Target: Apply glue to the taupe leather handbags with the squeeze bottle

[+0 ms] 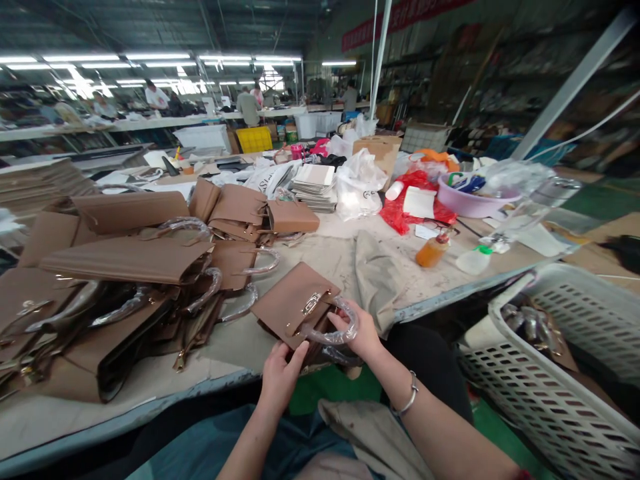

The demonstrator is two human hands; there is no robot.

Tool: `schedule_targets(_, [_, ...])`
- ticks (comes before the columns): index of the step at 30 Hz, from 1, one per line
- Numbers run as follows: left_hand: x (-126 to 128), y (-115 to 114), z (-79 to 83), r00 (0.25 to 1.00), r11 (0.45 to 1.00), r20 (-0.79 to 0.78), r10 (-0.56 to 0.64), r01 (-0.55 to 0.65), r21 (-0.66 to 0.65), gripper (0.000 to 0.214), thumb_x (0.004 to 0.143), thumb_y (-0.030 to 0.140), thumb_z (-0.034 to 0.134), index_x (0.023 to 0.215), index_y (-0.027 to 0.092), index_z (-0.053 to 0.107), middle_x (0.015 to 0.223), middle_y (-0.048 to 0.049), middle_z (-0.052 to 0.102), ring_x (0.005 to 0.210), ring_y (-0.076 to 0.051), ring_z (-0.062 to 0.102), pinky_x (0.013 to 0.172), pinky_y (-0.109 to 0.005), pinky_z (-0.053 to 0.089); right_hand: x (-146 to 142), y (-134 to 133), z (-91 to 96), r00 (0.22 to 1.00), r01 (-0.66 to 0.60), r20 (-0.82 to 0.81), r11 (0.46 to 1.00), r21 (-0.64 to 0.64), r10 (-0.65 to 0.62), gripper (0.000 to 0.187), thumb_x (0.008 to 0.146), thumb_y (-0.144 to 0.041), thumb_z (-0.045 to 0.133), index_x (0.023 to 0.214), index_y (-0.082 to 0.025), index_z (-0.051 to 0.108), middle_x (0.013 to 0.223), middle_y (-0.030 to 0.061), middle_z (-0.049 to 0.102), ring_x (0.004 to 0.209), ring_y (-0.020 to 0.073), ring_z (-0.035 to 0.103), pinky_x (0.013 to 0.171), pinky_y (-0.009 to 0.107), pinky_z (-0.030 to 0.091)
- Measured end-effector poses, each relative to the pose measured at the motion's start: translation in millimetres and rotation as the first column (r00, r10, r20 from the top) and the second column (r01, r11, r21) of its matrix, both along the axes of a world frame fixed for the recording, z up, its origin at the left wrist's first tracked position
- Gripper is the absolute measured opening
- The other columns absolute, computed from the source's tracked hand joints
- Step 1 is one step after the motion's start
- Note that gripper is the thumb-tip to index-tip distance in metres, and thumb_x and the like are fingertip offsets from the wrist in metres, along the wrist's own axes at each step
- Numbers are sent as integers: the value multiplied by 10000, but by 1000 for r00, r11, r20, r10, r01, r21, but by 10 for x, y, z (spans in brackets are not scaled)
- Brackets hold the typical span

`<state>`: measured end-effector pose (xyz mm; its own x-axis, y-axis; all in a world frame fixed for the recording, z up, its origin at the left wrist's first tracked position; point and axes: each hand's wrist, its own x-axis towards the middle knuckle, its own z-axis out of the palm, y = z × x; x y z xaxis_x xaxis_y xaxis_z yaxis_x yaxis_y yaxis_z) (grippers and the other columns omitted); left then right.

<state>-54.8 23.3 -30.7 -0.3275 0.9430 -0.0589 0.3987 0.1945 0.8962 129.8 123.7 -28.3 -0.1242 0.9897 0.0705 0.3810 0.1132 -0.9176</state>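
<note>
Brown handbag (293, 297) — near edge pinched in left grip (280, 373), handle (327, 337) held in right grip (365, 333).

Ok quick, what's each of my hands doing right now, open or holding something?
Left hand: closed on the near edge of the brown bag.
Right hand: closed on the bag's plastic-wrapped handle, fingertips inside the loop.

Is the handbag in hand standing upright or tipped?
Tipped: the handbag has its clasp facing up, handles toward the right hand.
</note>
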Motion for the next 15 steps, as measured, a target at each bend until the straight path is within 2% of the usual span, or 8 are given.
schedule_targets(4, [1, 13, -27, 998, 1000, -58, -7, 5, -23, 430, 832, 553, 552, 935, 175, 731, 1002, -121, 716, 989, -312, 648, 891, -420, 481, -44, 50, -51, 982, 33, -182, 993, -110, -52, 205, 866, -305, 649, 1016, -171, 689, 924, 44, 696, 817, 177, 651, 813, 346, 540])
schedule_targets(7, [25, 32, -23, 994, 1000, -105, -2, 0, -15, 411, 861, 530, 513, 929, 185, 725, 1006, -125, 707, 996, -307, 649, 896, -416, 478, -95, 46, -34, 940, 47, -313, 957, -287, -140, 177, 909, -284, 657, 998, -134, 624, 787, -9, 619, 637, 107, 583, 621, 259, 524])
schedule_targets(11, [98, 90, 25, 993, 999, -114, -17, 13, -36, 422, 886, 495, 464, 1016, 178, 711, 1079, -147, 696, 1058, -310, 632, 923, -411, 457, -214, -57, 62, 853, 3, -447, 859, -513, -270, 162, 942, -270, 621, 872, -134, 566, 670, -57, 507, 517, 60, 479, 481, 176, 431])
schedule_targets(13, [132, 124, 41, 993, 998, -116, -16, 9, -57, 411, 882, 496, 464, 972, 179, 710, 1065, -147, 697, 1042, -312, 633, 906, -409, 454, -285, -184, 127, 818, -45, -479, 794, -606, -320, 167, 935, -254, 616, 836, -139, 547, 660, -60, 494, 498, 50, 451, 448, 156, 392])
schedule_targets(15, [153, 150, 40, 993, 997, -116, -9, -1, -80, 403, 877, 519, 470, 847, 188, 699, 972, -129, 702, 974, -302, 642, 855, -393, 459, -361, -369, 189, 797, -112, -495, 720, -685, -347, 148, 884, -210, 644, 811, -141, 535, 652, -57, 502, 478, 34, 423, 421, 131, 338])
